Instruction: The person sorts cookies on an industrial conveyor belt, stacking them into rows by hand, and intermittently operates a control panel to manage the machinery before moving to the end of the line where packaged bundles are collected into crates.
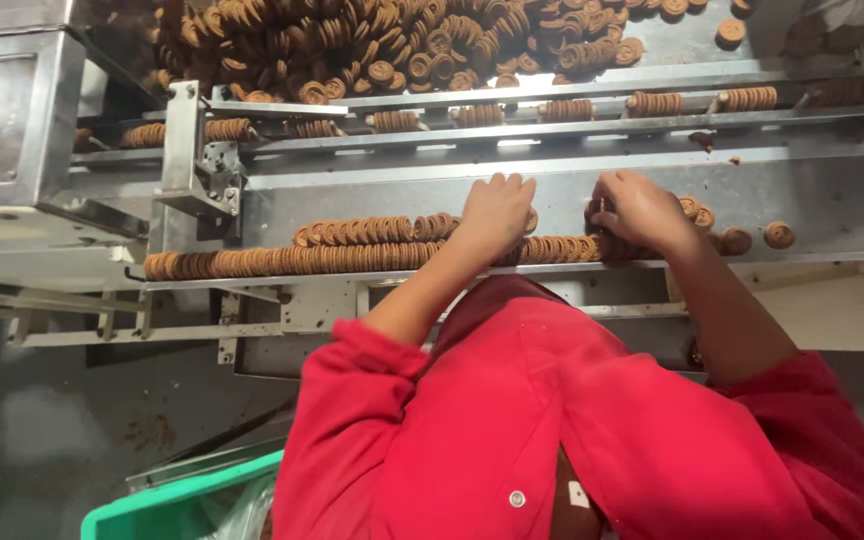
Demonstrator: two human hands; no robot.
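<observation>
Head view: left hand (pixel 495 212) flat on biscuit row (pixel 352 260), gripping nothing; right hand (pixel 637 212) curled around biscuits (pixel 597 247) on tray (pixel 832 205).

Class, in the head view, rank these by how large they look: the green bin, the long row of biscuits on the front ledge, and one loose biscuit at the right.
1. Long row of biscuits
2. Green bin, though it is cut off by the frame and nearer the camera, so unsure
3. Loose biscuit
</observation>
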